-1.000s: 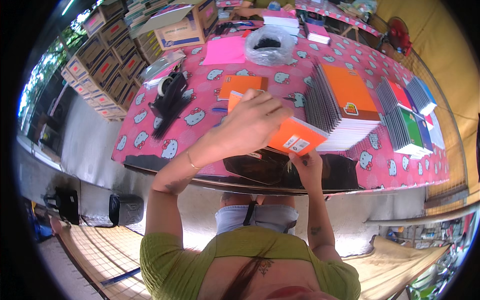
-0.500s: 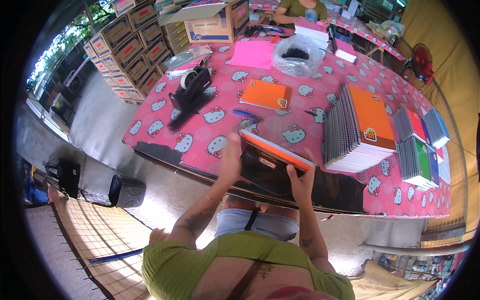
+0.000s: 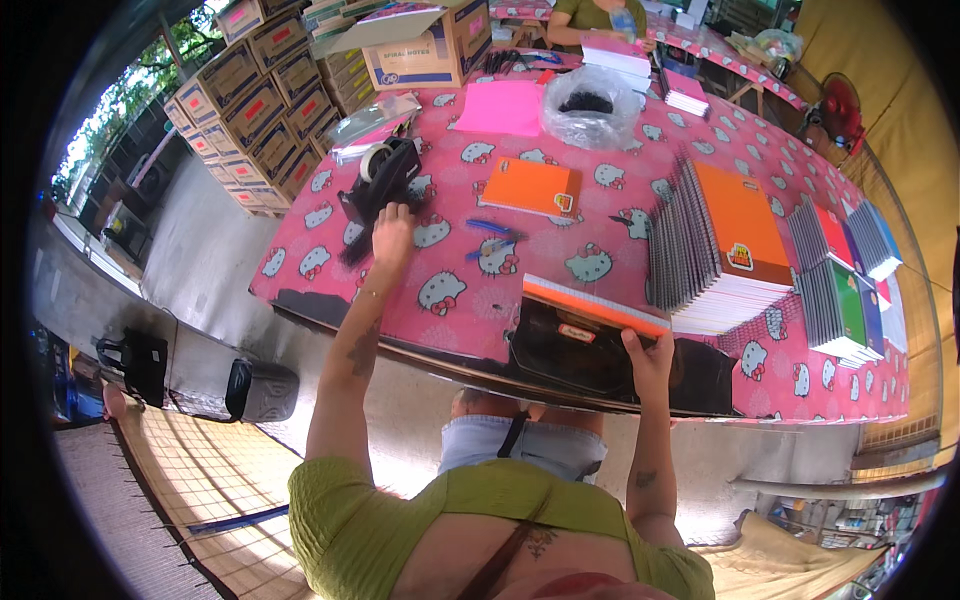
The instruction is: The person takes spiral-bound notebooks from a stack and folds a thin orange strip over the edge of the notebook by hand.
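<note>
My right hand point(image 3: 650, 360) grips the right end of an orange notebook point(image 3: 595, 303), thumb on the near side. The notebook is tilted on its long edge near the table's front edge, its white page edges showing. My left hand point(image 3: 393, 235) is at a bundle of thin black binding coils point(image 3: 352, 248), its fingers curled down on them; the fingertips are partly hidden. A black tape dispenser point(image 3: 385, 172) stands just beyond that hand. Between the hands lies a blue-handled cutting tool point(image 3: 492, 230). Another orange notebook point(image 3: 531, 187) lies flat behind it.
A tall stack of orange spiral notebooks point(image 3: 735, 225) stands at right, with smaller stacks point(image 3: 840, 310) beyond. A plastic bag point(image 3: 592, 108), pink sheet point(image 3: 498, 107) and open carton point(image 3: 425, 50) are farther back. A person point(image 3: 600, 25) is at the far side. Cartons point(image 3: 250, 120) are piled at left.
My left hand has left the notebook and moved left and away from me to the black coils. The right hand has shifted right with the notebook, which now shows more of its page edge.
</note>
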Motion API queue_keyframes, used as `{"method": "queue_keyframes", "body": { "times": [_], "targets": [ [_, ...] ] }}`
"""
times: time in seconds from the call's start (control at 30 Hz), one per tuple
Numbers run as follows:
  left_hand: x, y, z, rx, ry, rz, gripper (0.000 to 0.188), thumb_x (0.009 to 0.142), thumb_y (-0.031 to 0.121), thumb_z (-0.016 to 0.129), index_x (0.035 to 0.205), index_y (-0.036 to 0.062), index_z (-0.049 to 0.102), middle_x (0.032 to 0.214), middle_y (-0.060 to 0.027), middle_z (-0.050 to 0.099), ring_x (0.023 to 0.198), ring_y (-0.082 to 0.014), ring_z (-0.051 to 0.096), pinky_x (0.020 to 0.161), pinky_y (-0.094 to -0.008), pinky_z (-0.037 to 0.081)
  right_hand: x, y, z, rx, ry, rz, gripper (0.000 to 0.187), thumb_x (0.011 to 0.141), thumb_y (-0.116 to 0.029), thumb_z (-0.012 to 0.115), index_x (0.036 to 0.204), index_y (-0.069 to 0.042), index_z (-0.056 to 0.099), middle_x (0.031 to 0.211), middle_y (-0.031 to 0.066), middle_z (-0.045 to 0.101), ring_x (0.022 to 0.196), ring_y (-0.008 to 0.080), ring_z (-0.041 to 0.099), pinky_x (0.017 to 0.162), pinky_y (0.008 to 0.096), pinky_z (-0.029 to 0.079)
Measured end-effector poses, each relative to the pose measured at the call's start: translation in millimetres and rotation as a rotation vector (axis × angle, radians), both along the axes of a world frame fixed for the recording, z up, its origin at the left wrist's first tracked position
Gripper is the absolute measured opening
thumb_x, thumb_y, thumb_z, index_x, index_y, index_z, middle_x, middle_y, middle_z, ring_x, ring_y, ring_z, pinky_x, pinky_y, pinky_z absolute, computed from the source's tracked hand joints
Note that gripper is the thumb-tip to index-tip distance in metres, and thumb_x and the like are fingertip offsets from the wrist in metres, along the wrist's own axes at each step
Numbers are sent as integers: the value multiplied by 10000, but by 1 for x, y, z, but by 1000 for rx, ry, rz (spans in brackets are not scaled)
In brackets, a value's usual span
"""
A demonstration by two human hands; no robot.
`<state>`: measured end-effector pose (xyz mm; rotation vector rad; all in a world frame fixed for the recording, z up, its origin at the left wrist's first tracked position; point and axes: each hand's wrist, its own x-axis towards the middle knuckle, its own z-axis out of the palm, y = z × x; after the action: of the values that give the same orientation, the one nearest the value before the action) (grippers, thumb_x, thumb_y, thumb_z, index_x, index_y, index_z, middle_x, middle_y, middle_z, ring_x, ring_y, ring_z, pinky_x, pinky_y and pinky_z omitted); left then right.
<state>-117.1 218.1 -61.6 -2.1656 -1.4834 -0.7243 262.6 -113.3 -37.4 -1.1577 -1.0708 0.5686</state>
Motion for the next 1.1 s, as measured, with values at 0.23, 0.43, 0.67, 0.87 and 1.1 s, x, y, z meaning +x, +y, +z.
{"method": "queue_keyframes", "body": {
  "times": [0.23, 0.43, 0.67, 0.87, 1.1],
  "targets": [
    [0, -19, 1, 46, 72, 43, 186, 930, 221, 627, 990, 46, 646, 946, -105, 634, 895, -290, 647, 788, -422, 548, -1, 5, 20, -14, 22, 44, 454, 938, -124, 733, 1322, 9, 533, 1198, 91, 608, 1066, 135, 597, 920, 279, 488],
    [-14, -13, 9, 15, -40, -24, 163, 962, 209, 622, 1011, 54, 632, 927, -110, 624, 883, -327, 643, 745, -435, 547, -13, -4, 60, 125, -214, -270, 334, 959, -109, 673, 1262, 0, 585, 1205, 117, 616, 1141, 212, 579, 1020, 346, 433],
    [35, -56, 73, 163, -161, -204, 167, 968, 218, 633, 1059, 80, 649, 835, -119, 590, 824, -321, 639, 652, -436, 529, -77, 21, 117, 231, -922, -225, 298, 895, -161, 716, 1167, -54, 658, 1125, 169, 646, 1071, 340, 613, 930, 434, 468],
    [88, -170, 99, -266, -643, -703, 346, 913, 41, 638, 1257, -1, 641, 871, -165, 637, 738, -323, 637, 672, -396, 511, -93, 75, 95, 27, -984, -56, 185, 922, -179, 661, 1082, -94, 695, 904, 103, 704, 800, 318, 681, 713, 436, 524],
    [105, -208, 105, -459, -719, -623, 253, 894, 71, 725, 1141, 13, 718, 816, -135, 642, 679, -240, 622, 594, -321, 487, -92, 79, 93, 46, -978, -49, 101, 911, -184, 663, 979, -114, 686, 821, 93, 697, 695, 327, 676, 599, 432, 515]
  ]
}}
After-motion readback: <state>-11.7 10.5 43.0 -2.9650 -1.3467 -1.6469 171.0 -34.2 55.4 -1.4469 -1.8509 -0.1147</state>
